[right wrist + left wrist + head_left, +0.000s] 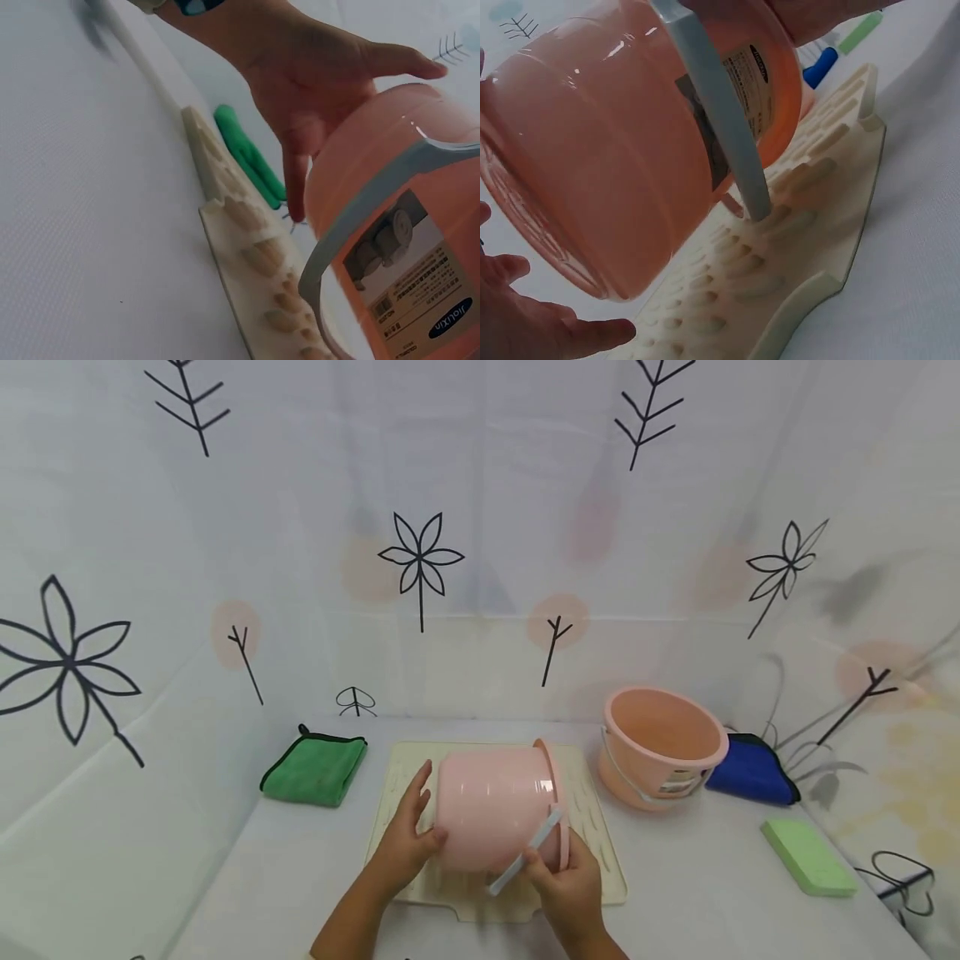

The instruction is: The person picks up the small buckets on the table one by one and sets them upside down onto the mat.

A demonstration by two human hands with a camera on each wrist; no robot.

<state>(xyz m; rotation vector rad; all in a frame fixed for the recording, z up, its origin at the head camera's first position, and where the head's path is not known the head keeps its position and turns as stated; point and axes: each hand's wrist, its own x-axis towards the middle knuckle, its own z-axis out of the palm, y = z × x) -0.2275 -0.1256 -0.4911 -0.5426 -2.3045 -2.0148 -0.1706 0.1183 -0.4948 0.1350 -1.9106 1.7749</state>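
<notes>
Flower-printed sheeting backs a white table where, seen from the head, a pink bucket is held sideways over a ridged cream mat, its rim gripped by the right hand, the left hand unclenched beside its base. From the left wrist, a grey handle crosses the label; from the right wrist, the left palm faces the base, where steady support would best prevent slipping.

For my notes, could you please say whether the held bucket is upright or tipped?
Tipped on its side: the pink bucket has its base toward the left hand, rim toward the right hand.
</notes>
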